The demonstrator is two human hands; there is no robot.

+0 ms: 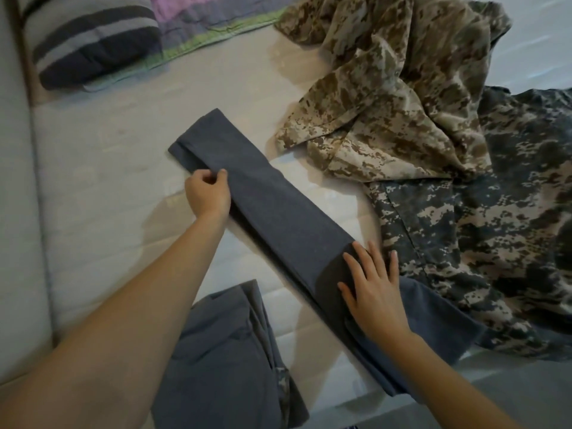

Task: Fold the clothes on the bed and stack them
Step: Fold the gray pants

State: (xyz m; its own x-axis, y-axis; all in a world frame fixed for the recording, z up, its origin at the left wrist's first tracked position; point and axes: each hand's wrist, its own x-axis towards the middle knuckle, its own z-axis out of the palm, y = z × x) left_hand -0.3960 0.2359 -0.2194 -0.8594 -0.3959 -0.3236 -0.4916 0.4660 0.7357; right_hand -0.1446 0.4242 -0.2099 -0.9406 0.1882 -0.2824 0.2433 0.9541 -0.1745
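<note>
Closest to the person, at the foot of the view, a crumpled grey pile (229, 351) lies on the bed (108, 187), with a scrap of camo cloth showing at its right edge. Both bare forearms reach out over it.

Just beyond, a grey garment (278, 218) is folded into 1 long narrow strip. It lies flat on the mattress and runs diagonally from the near right to the far left. Both hands are on it.

The right hand (374, 295) lies palm down on the near part of the strip. Its fingers (375, 258) are straight and spread apart, pressing the cloth flat. Under and beside that hand a looser flap of the same grey cloth spreads toward the right and reaches the dark camo.

The left hand (207, 193) is farther up, at the strip's left edge near its far end. Its thumb and curled fingers are closed on the fold, pinching the edge.

To the right of the strip, a dark camo garment (501, 230) lies spread and unfolded. Behind it, a tan camo garment (387, 88) sits rumpled in a heap, overlapping the dark one's far edge.

At the far left a striped pillow (93, 41) rests against the bed's edge. Beside it is a purple quilt (201, 20) with a green border.
</note>
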